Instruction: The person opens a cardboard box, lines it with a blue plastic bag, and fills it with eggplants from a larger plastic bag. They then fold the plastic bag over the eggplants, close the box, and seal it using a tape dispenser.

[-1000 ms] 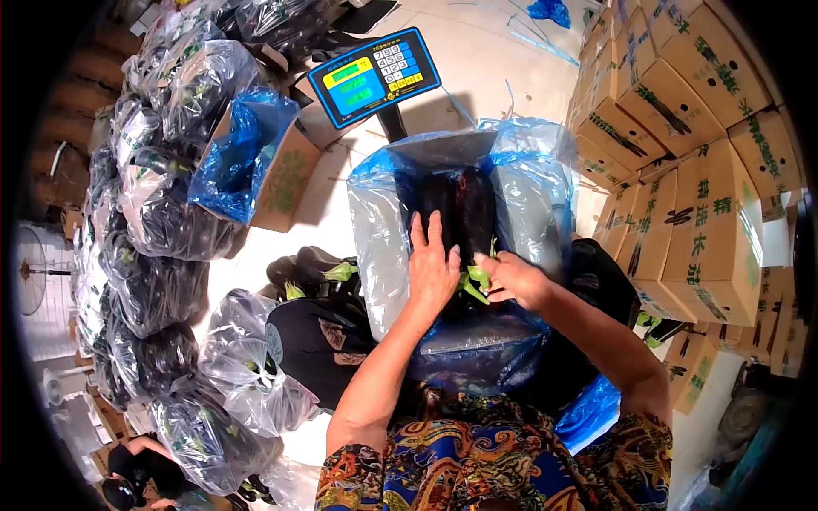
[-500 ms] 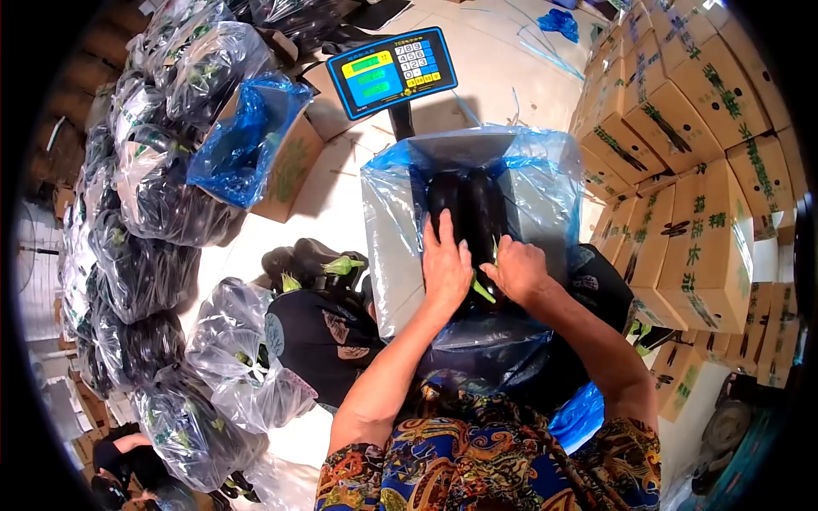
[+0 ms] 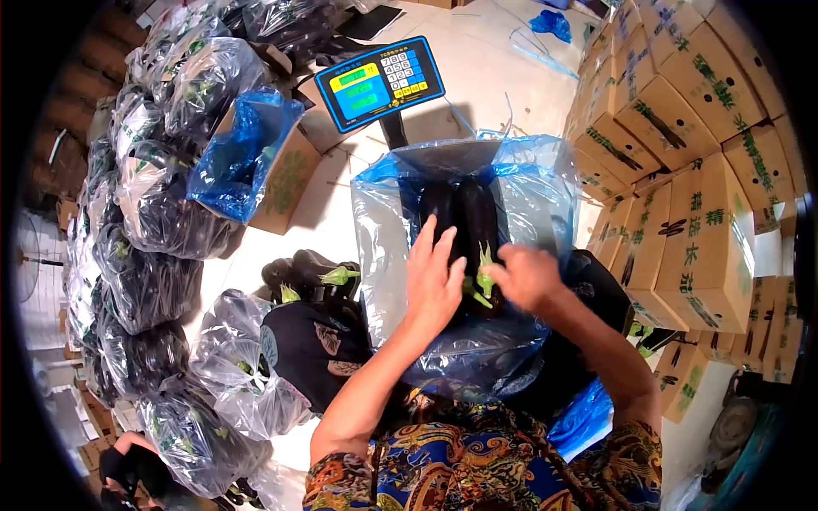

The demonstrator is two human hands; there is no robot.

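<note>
Dark eggplants (image 3: 478, 217) with green stems lie lengthwise inside a box lined with clear blue plastic (image 3: 381, 247), right in front of my body. My left hand (image 3: 434, 277) rests on the eggplant at the left, its fingers spread and pointing away from me. Beside the green stem (image 3: 486, 274) of the right eggplant is my right hand (image 3: 530, 277), slightly smeared, with fingers curled; whether it touches the stem I cannot tell. A scale display (image 3: 380, 83) with green lit screens stands beyond the box.
Bagged eggplants (image 3: 153, 196) are piled at the left, near an open box with blue lining (image 3: 234, 162). Loose eggplants (image 3: 311, 274) lie left of my knee. Stacked cartons (image 3: 703, 238) rise at the right. Another person (image 3: 128, 477) is at the lower left.
My right hand has moved slightly right and down, uncovering the right eggplant's green stem. My left hand has shifted a little left and down. The camera view has tilted slightly.
</note>
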